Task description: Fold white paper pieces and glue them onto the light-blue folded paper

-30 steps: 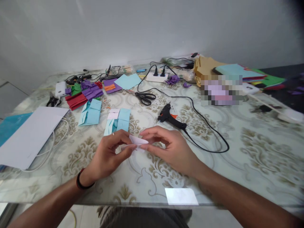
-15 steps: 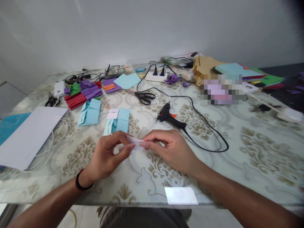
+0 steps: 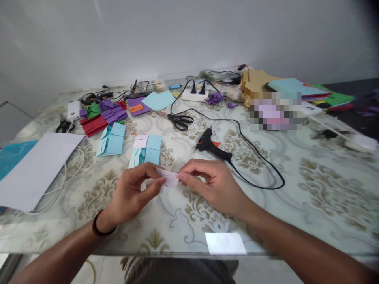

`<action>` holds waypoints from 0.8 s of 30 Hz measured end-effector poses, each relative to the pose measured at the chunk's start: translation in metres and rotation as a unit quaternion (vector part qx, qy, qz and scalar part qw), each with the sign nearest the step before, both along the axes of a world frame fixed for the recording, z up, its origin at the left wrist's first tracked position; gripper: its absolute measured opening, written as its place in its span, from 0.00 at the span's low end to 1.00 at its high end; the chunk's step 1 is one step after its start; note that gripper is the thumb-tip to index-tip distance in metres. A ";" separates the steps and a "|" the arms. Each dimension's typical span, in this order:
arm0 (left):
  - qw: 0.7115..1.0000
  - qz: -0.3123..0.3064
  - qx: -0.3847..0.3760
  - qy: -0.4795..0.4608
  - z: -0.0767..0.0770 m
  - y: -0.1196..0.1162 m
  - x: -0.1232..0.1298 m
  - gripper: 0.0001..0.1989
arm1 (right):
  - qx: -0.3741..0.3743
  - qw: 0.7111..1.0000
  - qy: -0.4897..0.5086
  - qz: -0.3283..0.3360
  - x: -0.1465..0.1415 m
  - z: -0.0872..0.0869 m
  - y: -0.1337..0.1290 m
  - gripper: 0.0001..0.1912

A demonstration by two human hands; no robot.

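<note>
A small folded piece of white paper (image 3: 169, 178) is held between my hands above the front middle of the table. My left hand (image 3: 136, 188) pinches its left part between thumb and fingers. At its right end, the thumb and fingertips of my right hand (image 3: 209, 184) are closed on the edge. Just beyond my left hand lies a light blue folded paper piece (image 3: 152, 148) with a pale pink patch (image 3: 140, 141) at its upper left. Another light blue folded paper (image 3: 115, 142) rests farther left.
A black glue gun (image 3: 211, 144) with its looping cord lies beyond my right hand. Black-handled scissors (image 3: 181, 121) are behind it, near a white power strip (image 3: 194, 95). Purple folded papers (image 3: 111, 112) are at back left; white sheets (image 3: 41, 167) lie at left.
My right fingertips have shifted slightly toward the right end of the white paper, so more of it shows between my hands. The table items have stayed put.
</note>
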State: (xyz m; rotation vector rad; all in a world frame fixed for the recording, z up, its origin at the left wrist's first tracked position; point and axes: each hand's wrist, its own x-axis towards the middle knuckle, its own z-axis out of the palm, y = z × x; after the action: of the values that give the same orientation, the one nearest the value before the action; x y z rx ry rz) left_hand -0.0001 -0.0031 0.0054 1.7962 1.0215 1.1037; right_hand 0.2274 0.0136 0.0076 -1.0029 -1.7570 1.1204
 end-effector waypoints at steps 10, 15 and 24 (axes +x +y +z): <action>0.995 -0.035 -0.087 -0.019 -0.002 -0.001 -0.002 0.06 | -0.052 0.998 0.027 0.037 0.001 -0.001 0.000 0.15; 0.997 -0.050 -0.065 0.006 -0.002 -0.001 -0.001 0.06 | -0.058 0.997 0.000 0.057 0.000 0.000 -0.001 0.09; 0.988 -0.010 -0.080 -0.134 -0.006 0.005 -0.002 0.16 | 0.165 0.984 0.012 -0.062 0.003 -0.005 0.003 0.05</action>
State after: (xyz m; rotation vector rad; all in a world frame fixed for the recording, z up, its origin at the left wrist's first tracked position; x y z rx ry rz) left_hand -0.0017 0.0015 -0.0008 1.4823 0.9004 1.1791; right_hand 0.2301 0.0168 0.0028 -0.8772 -1.7618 0.7304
